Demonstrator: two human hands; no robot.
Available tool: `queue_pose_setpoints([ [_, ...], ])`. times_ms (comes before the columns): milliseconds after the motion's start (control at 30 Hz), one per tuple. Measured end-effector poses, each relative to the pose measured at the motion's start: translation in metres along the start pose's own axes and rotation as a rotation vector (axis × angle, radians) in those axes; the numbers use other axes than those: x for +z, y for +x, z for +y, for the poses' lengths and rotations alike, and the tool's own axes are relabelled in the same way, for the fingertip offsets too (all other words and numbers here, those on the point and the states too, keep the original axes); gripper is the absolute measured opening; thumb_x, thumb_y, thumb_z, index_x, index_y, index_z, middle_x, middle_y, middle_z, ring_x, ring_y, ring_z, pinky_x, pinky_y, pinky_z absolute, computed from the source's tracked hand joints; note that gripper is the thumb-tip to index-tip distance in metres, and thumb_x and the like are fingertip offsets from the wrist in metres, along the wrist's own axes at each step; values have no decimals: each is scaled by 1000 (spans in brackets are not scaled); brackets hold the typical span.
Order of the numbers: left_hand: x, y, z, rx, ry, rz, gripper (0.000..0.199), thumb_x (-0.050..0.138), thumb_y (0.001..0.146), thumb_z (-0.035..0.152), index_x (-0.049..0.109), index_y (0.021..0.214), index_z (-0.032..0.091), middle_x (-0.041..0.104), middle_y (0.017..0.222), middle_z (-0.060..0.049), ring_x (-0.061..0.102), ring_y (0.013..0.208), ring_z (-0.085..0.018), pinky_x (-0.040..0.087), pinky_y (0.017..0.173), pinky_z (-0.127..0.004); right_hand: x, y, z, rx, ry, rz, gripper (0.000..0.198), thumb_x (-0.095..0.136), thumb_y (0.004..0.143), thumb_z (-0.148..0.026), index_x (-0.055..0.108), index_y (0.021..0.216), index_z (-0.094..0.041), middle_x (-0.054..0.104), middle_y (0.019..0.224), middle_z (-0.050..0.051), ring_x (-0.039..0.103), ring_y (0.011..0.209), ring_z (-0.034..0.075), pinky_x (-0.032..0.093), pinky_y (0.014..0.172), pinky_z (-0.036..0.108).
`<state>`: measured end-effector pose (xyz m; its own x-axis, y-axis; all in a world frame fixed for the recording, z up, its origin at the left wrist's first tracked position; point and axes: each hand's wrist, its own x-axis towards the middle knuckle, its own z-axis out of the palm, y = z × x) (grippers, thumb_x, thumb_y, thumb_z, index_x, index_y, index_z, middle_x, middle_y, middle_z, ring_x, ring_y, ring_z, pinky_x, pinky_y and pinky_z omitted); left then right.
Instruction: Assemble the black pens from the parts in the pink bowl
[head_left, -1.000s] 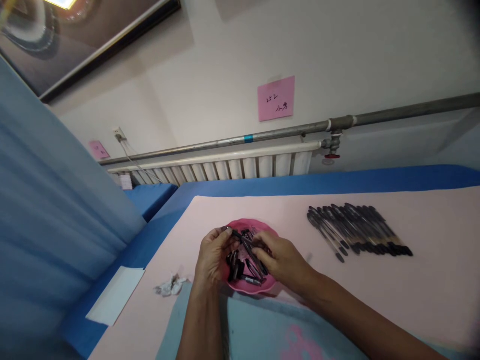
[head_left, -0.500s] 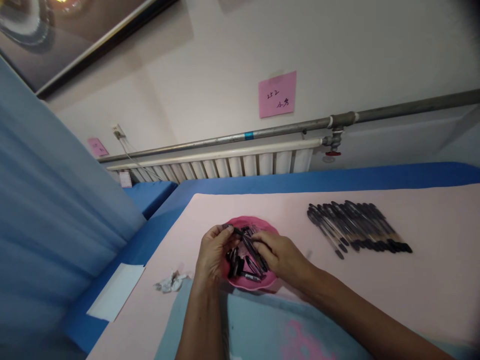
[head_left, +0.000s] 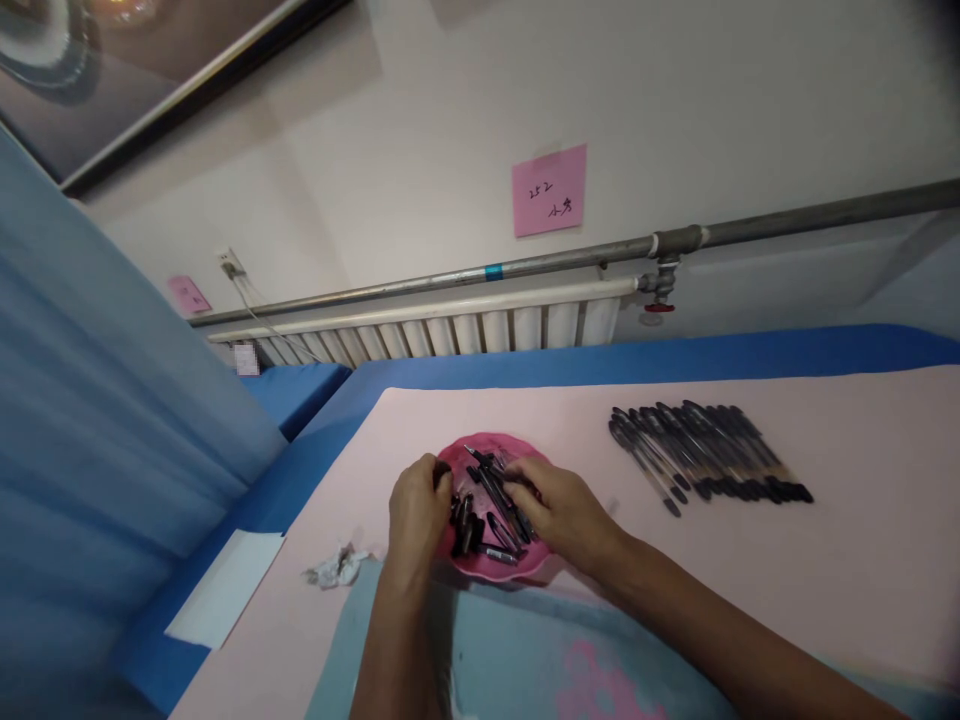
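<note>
My right hand is closed around a dark pen over the pink bowl. The pen's bare, pale pointed tip slants up to the left. At the bowl's left rim, my left hand is closed, with a small dark cap partly hidden in its fingers. Inside the bowl lie several dark pens and short black pieces. To the right, a row of black-ended pens with clear barrels lies side by side on the pink sheet.
Crumpled tissue lies left of the bowl, and a white paper rests farther left. Light-blue cloth is in front of the bowl. Behind the blue bed edge stand a radiator and a pipe; a blue curtain hangs left.
My left hand has moved left and slightly down, away from the pen's end, and the pointed tip now shows. My right hand has stayed nearly in place with the pen.
</note>
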<state>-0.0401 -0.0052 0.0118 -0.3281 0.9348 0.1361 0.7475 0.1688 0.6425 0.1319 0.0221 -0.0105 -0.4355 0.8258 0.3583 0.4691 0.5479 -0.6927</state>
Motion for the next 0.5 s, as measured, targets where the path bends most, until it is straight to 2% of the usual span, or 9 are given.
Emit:
queue_pose_setpoints([
  [67, -1, -2, 1, 19, 361, -71, 19, 48, 72, 15, 65, 80, 18, 65, 86, -8, 55, 86, -21, 36, 73, -32, 0, 0, 0, 2, 4, 6, 12, 45, 81, -20, 57, 85, -21, 63, 77, 1, 57, 69, 15, 42, 62, 28],
  [167, -1, -7, 6, 18, 600, -131, 27, 46, 71, 13, 68, 84, 19, 62, 95, -11, 50, 93, -26, 33, 74, -36, -1, 0, -2, -6, 20, 5, 12, 46, 80, -20, 57, 83, -21, 62, 75, 1, 56, 68, 15, 41, 61, 28],
  [367, 5, -14, 10, 61, 632, -136, 26, 46, 71, 18, 70, 81, 16, 60, 98, -19, 45, 94, -32, 29, 73, -42, -2, 1, -5, -21, 54, 12, 11, 48, 78, -18, 57, 81, -22, 63, 74, 0, 56, 66, 15, 40, 60, 28],
  [500, 10, -15, 10, 69, 550, -54, 21, 49, 67, 16, 70, 72, 17, 63, 91, -18, 45, 90, -31, 27, 74, -41, -2, 0, -6, -45, 54, 11, 13, 48, 77, -15, 58, 83, -21, 63, 75, 0, 56, 68, 15, 41, 61, 29],
])
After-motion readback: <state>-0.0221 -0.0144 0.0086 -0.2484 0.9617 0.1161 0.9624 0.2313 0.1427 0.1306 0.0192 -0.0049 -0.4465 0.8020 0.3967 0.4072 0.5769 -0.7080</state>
